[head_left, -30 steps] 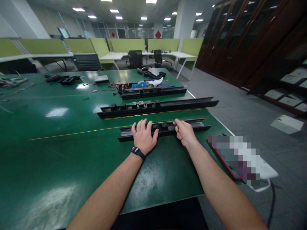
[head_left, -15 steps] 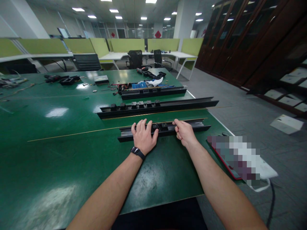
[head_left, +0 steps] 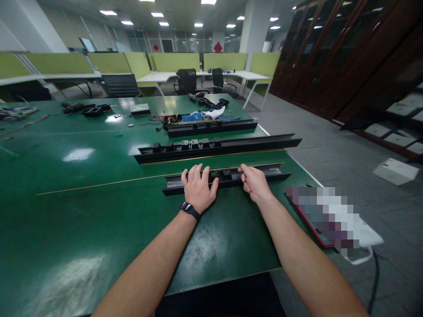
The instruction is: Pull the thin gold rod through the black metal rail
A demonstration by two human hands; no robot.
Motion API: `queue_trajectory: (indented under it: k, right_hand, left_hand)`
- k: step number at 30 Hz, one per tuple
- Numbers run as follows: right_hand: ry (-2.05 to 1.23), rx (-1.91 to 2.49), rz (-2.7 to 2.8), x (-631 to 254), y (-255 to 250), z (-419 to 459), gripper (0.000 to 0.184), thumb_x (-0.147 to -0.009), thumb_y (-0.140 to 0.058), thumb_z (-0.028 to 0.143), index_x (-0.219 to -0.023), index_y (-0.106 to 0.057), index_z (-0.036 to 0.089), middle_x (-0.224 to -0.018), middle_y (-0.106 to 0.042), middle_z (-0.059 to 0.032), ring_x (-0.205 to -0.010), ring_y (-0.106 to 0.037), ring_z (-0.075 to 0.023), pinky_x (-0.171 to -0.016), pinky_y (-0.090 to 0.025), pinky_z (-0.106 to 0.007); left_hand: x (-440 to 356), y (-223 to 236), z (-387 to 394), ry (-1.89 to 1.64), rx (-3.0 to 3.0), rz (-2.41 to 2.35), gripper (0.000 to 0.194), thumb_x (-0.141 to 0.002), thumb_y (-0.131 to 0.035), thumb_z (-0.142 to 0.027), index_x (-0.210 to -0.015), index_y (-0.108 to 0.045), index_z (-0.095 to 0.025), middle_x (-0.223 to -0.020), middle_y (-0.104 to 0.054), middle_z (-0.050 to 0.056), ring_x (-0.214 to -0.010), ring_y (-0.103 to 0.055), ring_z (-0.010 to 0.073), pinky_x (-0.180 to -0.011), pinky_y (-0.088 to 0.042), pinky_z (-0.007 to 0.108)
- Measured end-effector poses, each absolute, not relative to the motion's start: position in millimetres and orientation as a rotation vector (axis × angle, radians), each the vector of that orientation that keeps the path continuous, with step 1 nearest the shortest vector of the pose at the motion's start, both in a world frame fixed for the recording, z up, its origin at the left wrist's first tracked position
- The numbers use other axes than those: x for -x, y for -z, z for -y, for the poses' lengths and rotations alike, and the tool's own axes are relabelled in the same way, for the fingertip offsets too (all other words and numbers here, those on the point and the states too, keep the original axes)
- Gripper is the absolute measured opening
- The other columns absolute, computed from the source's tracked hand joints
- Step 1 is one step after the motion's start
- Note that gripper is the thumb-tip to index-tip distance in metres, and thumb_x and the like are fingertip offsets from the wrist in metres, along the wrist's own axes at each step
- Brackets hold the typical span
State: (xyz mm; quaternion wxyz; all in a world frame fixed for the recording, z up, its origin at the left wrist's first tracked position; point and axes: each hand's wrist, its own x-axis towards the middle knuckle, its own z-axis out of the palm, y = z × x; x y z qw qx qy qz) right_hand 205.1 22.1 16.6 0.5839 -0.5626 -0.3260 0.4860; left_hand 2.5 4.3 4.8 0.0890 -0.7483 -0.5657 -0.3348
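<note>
In the head view a short black channel rail (head_left: pixel 277 177) lies crosswise on the green table. My left hand (head_left: pixel 198 190), with a dark band at its wrist, is laid over the rail's left half, fingers across the far edge and thumb on the near side. Beside that thumb, small black blocks (head_left: pixel 226 173) sit inside the channel. My right hand (head_left: pixel 255 182) is closed in a pinch at the rail's far edge, on a thin gold-coloured strip (head_left: pixel 99 184). The strip runs along the rail and sticks out far to the left over the table.
Farther back lie a longer black rail (head_left: pixel 257 144) with several blocks and another rail (head_left: pixel 228 127), beside a blue bundle (head_left: pixel 191 117). A red-edged, pixelated object (head_left: pixel 317 215) lies at the right edge. Tools (head_left: pixel 95 110) and a pale box (head_left: pixel 139 109) lie behind.
The gold-coloured strip has slid very slightly left along the rail. Both hands stay almost where they were.
</note>
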Motion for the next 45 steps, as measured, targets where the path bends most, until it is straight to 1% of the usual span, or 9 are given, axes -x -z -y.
queue_trajectory:
  k: [8, 13, 19, 22, 27, 34, 39, 42, 45]
  right_hand:
    - [-1.126, 1.306, 0.717, -204.2, -17.0, -22.0, 0.027, -0.093, -0.069, 0.043, -0.089, -0.064, 0.016, -0.049, -0.051, 0.0061, -0.026, -0.029, -0.0041, -0.026, -0.017, -0.017]
    - [-1.138, 1.307, 0.755, -204.6, -17.0, -21.5, 0.03, -0.091, -0.072, 0.045, -0.086, -0.064, 0.016, -0.05, -0.052, 0.0054, -0.027, -0.029, -0.0035, -0.026, -0.017, -0.017]
    - [-1.125, 1.31, 0.694, -203.4, -18.9, -21.4, 0.029, -0.094, -0.068, 0.044, -0.089, -0.063, 0.017, -0.05, -0.052, 0.0057, -0.026, -0.029, -0.0042, -0.026, -0.018, -0.018]
    - [-1.128, 1.311, 0.716, -204.2, -18.5, -21.2, 0.027, -0.094, -0.069, 0.042, -0.089, -0.064, 0.016, -0.05, -0.052, 0.0058, -0.027, -0.03, -0.004, -0.026, -0.018, -0.017]
    - [-1.143, 1.297, 0.759, -205.0, -17.5, -21.2, 0.03, -0.091, -0.072, 0.045, -0.087, -0.064, 0.016, -0.049, -0.052, 0.0056, -0.026, -0.029, -0.0036, -0.026, -0.017, -0.017]
    - [-1.127, 1.309, 0.688, -203.0, -19.4, -21.6, 0.028, -0.094, -0.068, 0.044, -0.088, -0.062, 0.017, -0.049, -0.051, 0.006, -0.026, -0.029, -0.0042, -0.026, -0.018, -0.017]
    - [-1.14, 1.302, 0.719, -205.3, -16.1, -22.1, 0.027, -0.093, -0.07, 0.043, -0.089, -0.064, 0.017, -0.051, -0.052, 0.0057, -0.027, -0.029, -0.0041, -0.026, -0.018, -0.017]
    - [-1.148, 1.293, 0.746, -205.9, -15.6, -22.0, 0.029, -0.091, -0.072, 0.045, -0.088, -0.065, 0.016, -0.051, -0.052, 0.0055, -0.027, -0.03, -0.0039, -0.026, -0.018, -0.017]
    - [-1.144, 1.293, 0.734, -204.8, -17.7, -21.5, 0.029, -0.093, -0.07, 0.044, -0.087, -0.064, 0.016, -0.051, -0.052, 0.0054, -0.027, -0.029, -0.0039, -0.026, -0.017, -0.017]
  left_hand:
    - [-2.5, -5.2, -3.9, 1.002, 2.229, 1.68, 0.046, -0.098, -0.054, -0.047, -0.136, -0.062, -0.022, -0.146, -0.059, 0.016, -0.141, -0.047, 0.0338, -0.124, -0.019, 0.058]
    - [-2.5, -6.0, -3.5, 1.003, 2.233, 1.683, 0.046, -0.098, -0.054, -0.047, -0.136, -0.062, -0.023, -0.146, -0.059, 0.016, -0.141, -0.047, 0.0342, -0.124, -0.019, 0.059]
    - [-2.4, -6.3, -3.2, 0.999, 2.239, 1.683, 0.044, -0.098, -0.055, -0.047, -0.133, -0.064, -0.023, -0.146, -0.059, 0.016, -0.142, -0.047, 0.0345, -0.124, -0.019, 0.059]
    - [-2.4, -6.1, -3.3, 0.992, 2.237, 1.684, 0.044, -0.098, -0.054, -0.048, -0.133, -0.063, -0.022, -0.146, -0.058, 0.016, -0.142, -0.047, 0.0341, -0.125, -0.019, 0.058]
    - [-2.2, -5.0, -3.9, 1.004, 2.235, 1.689, 0.045, -0.097, -0.055, -0.048, -0.134, -0.063, -0.022, -0.146, -0.059, 0.016, -0.141, -0.047, 0.0347, -0.124, -0.019, 0.059]
    - [-2.7, -5.8, -3.5, 1.024, 2.237, 1.689, 0.044, -0.097, -0.055, -0.047, -0.134, -0.063, -0.023, -0.146, -0.059, 0.015, -0.141, -0.047, 0.0341, -0.125, -0.018, 0.058]
    - [-3.0, -6.0, -3.4, 1.018, 2.236, 1.695, 0.047, -0.098, -0.054, -0.047, -0.137, -0.062, -0.023, -0.146, -0.059, 0.016, -0.142, -0.047, 0.0343, -0.125, -0.018, 0.059]
    - [-2.9, -6.2, -3.3, 1.016, 2.235, 1.693, 0.046, -0.098, -0.054, -0.048, -0.136, -0.062, -0.023, -0.146, -0.058, 0.016, -0.142, -0.046, 0.0344, -0.125, -0.018, 0.059]
    - [-2.6, -6.5, -3.0, 1.008, 2.236, 1.69, 0.044, -0.098, -0.054, -0.047, -0.134, -0.063, -0.023, -0.146, -0.058, 0.016, -0.142, -0.047, 0.0341, -0.125, -0.018, 0.059]
